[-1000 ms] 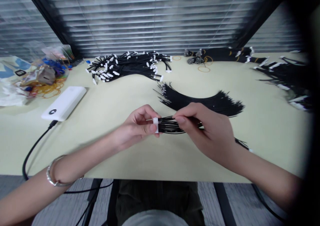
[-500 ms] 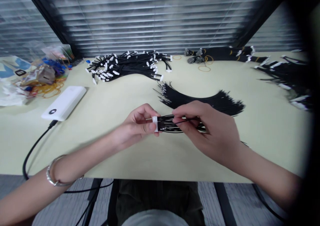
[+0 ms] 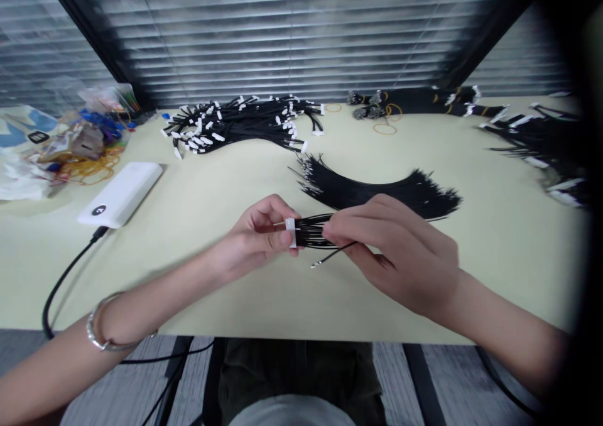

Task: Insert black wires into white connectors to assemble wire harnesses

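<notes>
My left hand (image 3: 264, 234) pinches a white connector (image 3: 291, 232) between thumb and fingers. Several black wires (image 3: 313, 232) run from the connector toward the right, under my right hand (image 3: 396, 250). The fingers of my right hand are closed round a loose black wire (image 3: 332, 255), whose metal-tipped end sticks out below the other wires, apart from the connector. My right palm hides the far ends of the wires. Just behind my right hand lies a pile of loose black wires (image 3: 377, 190) with metal tips at its left end.
White power bank (image 3: 122, 193) with a black cable at the left. Bags and rubber bands (image 3: 92, 165) lie behind it. Black cables with white connectors (image 3: 245, 121) are at the back; tied bundles (image 3: 424, 101) and more cables (image 3: 551, 140) lie right. Table's front edge (image 3: 292, 337) is near me.
The loose wire's tip has come into view, now angled down and left below the bundle. My right hand has turned slightly, its fingers closer over the wires. My left hand has barely moved.
</notes>
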Available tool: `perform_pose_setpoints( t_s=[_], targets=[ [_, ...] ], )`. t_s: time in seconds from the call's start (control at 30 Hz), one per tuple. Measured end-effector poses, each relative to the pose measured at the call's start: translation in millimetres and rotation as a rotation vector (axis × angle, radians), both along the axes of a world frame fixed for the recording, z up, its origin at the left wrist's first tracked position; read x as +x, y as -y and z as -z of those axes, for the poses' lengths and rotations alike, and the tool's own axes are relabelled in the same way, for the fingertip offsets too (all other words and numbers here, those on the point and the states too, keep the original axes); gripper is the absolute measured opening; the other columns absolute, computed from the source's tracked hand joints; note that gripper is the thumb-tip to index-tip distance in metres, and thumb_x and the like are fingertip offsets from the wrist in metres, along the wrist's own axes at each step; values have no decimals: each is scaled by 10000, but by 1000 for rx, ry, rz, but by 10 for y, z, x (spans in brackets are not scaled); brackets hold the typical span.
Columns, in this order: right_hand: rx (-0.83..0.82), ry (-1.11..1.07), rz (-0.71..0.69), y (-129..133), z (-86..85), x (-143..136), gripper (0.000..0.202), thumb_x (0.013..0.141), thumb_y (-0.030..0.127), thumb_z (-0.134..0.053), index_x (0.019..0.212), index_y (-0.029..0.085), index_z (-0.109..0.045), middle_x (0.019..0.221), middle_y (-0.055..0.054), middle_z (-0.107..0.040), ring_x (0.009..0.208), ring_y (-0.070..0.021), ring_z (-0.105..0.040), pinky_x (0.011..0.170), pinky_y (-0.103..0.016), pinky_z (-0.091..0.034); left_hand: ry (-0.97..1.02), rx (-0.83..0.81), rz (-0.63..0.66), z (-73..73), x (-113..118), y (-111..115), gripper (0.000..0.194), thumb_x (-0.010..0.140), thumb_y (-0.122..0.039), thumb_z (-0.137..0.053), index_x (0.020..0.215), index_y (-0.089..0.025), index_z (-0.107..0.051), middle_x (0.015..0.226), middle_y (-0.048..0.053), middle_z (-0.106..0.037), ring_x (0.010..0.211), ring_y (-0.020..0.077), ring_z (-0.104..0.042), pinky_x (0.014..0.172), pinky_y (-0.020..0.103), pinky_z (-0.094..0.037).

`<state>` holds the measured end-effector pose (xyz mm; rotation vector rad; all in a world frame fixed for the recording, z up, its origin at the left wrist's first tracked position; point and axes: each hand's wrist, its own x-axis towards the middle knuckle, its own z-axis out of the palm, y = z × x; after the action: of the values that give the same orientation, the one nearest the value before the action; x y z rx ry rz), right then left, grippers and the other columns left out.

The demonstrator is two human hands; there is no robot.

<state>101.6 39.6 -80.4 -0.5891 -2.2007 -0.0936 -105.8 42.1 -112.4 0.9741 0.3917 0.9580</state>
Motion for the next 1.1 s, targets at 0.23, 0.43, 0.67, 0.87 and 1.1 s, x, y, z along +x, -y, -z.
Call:
perform_pose_setpoints(
  t_s=[0.23,0.43,0.67,0.87,1.1],
  targets=[
    [14,41,-23,-1,27,-7,194,854,102,-503,998,221,-555,878,-7,-645,723,-115,-539,637,-260,-477,17,-14,19,19,13,1,169,741,-123,-685,866,-192,-595,813,-18,-621,703,86,-608,645,191,-491],
    [-2,28,-32,10,64,-10,204,861,98,-485,1000,226,-562,893,-4,-640,724,-107,-538,651,-256,-473,6,-34,32,30,13,-13,174,721,-132,-705,839,-194,-592,792,-20,-631,662,86,-611,624,192,-489],
    [-21,23,-71,8,69,-5,239,822,26,-505,982,194,-563,911,-13,-643,762,-105,-550,653,-247,-466,17,-39,48,33,13,-15,181,710,-127,-713,834,-187,-596,762,-23,-628,630,80,-608,596,182,-473],
    [-2,49,-87,5,62,-7,211,838,50,-487,970,195,-565,905,-11,-647,745,-103,-551,621,-247,-460,-2,-51,53,40,9,-13,201,695,-130,-725,835,-187,-593,744,-27,-622,607,79,-606,575,178,-466],
    [74,60,-19,14,5,-52,196,860,123,-458,1021,179,-556,907,-69,-616,788,-153,-553,642,-293,-474,-4,-52,6,23,25,0,183,722,-137,-705,847,-188,-580,789,-22,-627,663,86,-604,633,196,-479]
  ],
)
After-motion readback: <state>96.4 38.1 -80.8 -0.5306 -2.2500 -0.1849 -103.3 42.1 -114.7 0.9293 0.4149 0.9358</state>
